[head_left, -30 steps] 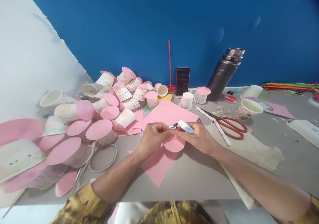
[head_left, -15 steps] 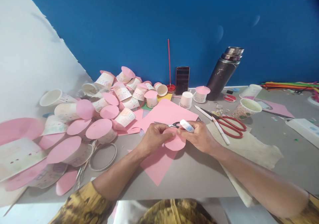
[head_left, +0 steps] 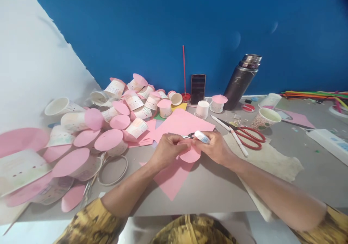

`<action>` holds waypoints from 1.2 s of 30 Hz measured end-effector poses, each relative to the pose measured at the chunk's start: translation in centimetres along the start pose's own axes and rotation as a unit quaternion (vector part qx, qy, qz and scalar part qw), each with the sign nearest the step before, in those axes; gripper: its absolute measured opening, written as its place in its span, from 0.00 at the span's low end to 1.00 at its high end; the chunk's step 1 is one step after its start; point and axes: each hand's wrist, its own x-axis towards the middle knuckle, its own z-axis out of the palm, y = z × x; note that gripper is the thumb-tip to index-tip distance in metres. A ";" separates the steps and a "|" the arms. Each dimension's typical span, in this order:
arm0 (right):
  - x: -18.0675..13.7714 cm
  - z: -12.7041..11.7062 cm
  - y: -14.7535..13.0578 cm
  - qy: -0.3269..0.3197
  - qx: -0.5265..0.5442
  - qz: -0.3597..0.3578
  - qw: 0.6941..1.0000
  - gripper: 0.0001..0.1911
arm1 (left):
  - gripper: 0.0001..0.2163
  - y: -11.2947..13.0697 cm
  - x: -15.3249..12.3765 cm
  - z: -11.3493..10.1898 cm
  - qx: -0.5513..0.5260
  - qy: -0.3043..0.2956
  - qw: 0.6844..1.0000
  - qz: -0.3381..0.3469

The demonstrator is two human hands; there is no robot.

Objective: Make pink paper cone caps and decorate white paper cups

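My left hand [head_left: 168,148] is closed, pinching the left edge of a small pink paper circle [head_left: 190,155] just above the grey table [head_left: 217,189]. My right hand [head_left: 215,147] grips a white glue stick [head_left: 202,137] with its tip at the circle's upper edge; some of its fingers also touch the circle. A pink paper sheet [head_left: 171,179] lies under both hands. A larger pink sheet [head_left: 182,123] lies just behind them, with a small pair of scissors [head_left: 187,136] partly hidden by my fingers.
A heap of paper cups with pink paper lids [head_left: 108,121] fills the left side. Red-handled scissors [head_left: 248,133], a white pen [head_left: 238,141], a patterned cup [head_left: 265,118], a dark flask [head_left: 240,81], a phone [head_left: 198,88] and a wire ring [head_left: 113,170] stand around.
Both hands stay on the pink circle with only slight shifts of the glue stick. The view has drifted a little.
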 end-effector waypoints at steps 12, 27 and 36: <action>0.2 -0.7 -0.1 -0.002 0.019 0.013 1.000 0.17 | 0.09 0.2 0.0 -0.4 0.086 0.126 0.985 0.085; 3.9 -6.2 4.5 0.213 -0.135 -0.019 0.967 0.24 | 0.15 -2.9 3.3 -2.9 -0.093 0.173 0.981 -0.007; 6.4 -9.6 8.4 0.220 -0.226 0.130 0.940 0.19 | 0.14 -2.5 2.8 -1.8 0.010 0.142 0.989 0.040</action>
